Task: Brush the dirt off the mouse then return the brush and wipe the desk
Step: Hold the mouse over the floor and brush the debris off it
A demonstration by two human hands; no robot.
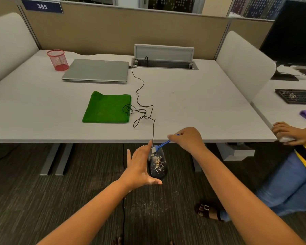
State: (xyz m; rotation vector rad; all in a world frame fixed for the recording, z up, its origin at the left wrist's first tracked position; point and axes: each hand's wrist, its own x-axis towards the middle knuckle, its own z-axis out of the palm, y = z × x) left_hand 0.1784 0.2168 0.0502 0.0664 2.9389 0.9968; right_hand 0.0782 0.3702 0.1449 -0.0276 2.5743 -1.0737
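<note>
From the head view, the mouse is black and glossy, its back speckled with tan crumbs that cluster thickest around the middle. It is held in the air just in front of the desk, below the desk's front edge and over the dark carpet. The left hand cups it from the left side, thumb under its near end and fingers reaching up along its far end, so the fingers are grasping the mouse. Its thin black cable rises from the mouse over the desk edge, loops several times and runs back to the laptop.

The right hand is just right of and above the mouse, fingers pinched on the blue handle of a small brush. The brush slants down to the left, and its pale bristles touch the far end of the mouse.

Beyond the mouse and to its left, a folded green cloth lies flat on the desk, with cable loops overlapping its right edge. A red mesh cup stands farther back left, beside the closed laptop. Pale specks dot the carpet under the mouse.
</note>
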